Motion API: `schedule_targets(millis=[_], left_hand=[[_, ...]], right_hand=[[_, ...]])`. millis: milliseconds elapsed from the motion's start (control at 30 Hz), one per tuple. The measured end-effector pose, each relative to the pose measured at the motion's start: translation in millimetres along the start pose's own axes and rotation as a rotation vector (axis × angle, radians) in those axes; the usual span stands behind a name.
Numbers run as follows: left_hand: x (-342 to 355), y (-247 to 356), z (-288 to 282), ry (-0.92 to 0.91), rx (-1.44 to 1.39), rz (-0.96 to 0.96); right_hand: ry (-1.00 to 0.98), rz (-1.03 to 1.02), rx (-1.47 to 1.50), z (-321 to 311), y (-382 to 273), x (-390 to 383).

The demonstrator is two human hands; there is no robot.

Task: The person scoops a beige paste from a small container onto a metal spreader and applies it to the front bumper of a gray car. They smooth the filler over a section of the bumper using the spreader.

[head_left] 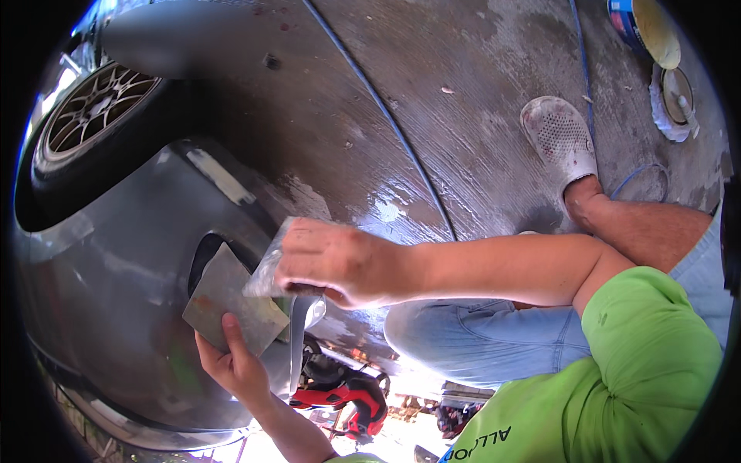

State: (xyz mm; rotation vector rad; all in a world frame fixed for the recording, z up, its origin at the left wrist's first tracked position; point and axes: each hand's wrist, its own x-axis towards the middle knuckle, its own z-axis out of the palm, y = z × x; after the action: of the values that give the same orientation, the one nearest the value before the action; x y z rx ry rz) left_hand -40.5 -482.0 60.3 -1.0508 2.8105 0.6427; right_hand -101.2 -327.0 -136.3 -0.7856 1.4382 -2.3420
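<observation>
My left hand [241, 372] grips a flat grey board [231, 301] by its near edge, thumb on top and the other fingers beneath. Putty-like smears mark its surface. Just above and right of it, my right hand [340, 262] is closed around a thin, whitish-grey flat spreader [268, 266]. The spreader's lower corner overlaps the board in this view; I cannot tell if they touch. Behind both hands is a grey car bumper [116, 285] with dull, patchy areas. A pale strip [220, 176] of filler shows near its upper edge, and a dark opening lies behind the board.
A car wheel [100, 112] stands at the upper left. A dark blue hose [378, 100] crosses the wet concrete floor [478, 46]. An open tin [644, 31] and a round lid [678, 96] sit at the upper right. A red and black motorbike [351, 393] shows below.
</observation>
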Motion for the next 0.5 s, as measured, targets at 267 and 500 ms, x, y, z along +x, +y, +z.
schedule_targets(millis=[267, 500], left_hand=[[14.4, -11.1, 11.7, 0.206, 0.447, 0.340], [87.7, 40.0, -176.0, 0.785, 0.654, 0.724]], right_hand=[[0.019, -0.046, -0.220, 32.0, 11.6, -25.0], [0.046, 0.500, 0.646, 0.1, 105.6, 16.1]])
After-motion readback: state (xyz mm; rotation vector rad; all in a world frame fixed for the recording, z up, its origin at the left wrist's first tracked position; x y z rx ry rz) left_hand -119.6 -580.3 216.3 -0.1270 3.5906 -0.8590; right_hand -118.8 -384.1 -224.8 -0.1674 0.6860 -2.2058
